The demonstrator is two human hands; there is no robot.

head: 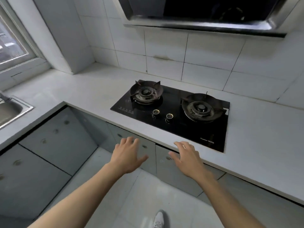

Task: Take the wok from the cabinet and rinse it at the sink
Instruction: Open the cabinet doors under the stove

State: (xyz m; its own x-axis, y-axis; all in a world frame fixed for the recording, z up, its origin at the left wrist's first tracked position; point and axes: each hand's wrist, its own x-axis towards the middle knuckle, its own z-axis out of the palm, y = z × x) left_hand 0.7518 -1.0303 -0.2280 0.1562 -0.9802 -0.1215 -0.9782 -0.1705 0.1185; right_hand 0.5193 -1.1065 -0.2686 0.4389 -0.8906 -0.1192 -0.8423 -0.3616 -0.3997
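No wok is in view. Grey cabinet doors [166, 168] with round recessed pulls run under the white countertop [92, 89], and all of them look closed. My left hand [127, 155] is stretched out in front of the doors below the stove, fingers spread, holding nothing. My right hand [187, 157] reaches beside it, just below the counter's front edge, also spread and holding nothing. The steel sink [24, 106] shows only a corner at the far left, set into the side run of the counter.
A black two-burner gas hob [212, 134] with two knobs sits in the counter ahead. A range hood [197, 22] hangs above it. A window [11, 45] is at the left. More grey doors [54, 140] line the left run. White floor tiles lie below.
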